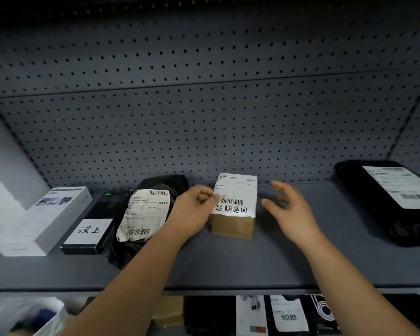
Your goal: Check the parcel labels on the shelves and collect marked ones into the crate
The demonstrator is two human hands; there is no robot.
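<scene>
A small brown cardboard parcel [233,225] stands in the middle of the grey shelf [277,263]. Its white label [235,195] carries a barcode and black handwritten characters. My left hand [194,212] grips the parcel's left side, thumb on the label's edge. My right hand [289,212] hovers just right of the parcel with fingers spread, not touching it. To the left lie a black bag parcel with a crumpled label [143,214], a black box with a handwritten white tag [92,226] and a white box [44,219].
A large black bag parcel with a printed label [395,197] lies at the shelf's right end. A perforated back panel [204,117] closes the shelf behind. Below, the lower shelf holds several more parcels [286,314], and a white container's edge [51,321] shows bottom left.
</scene>
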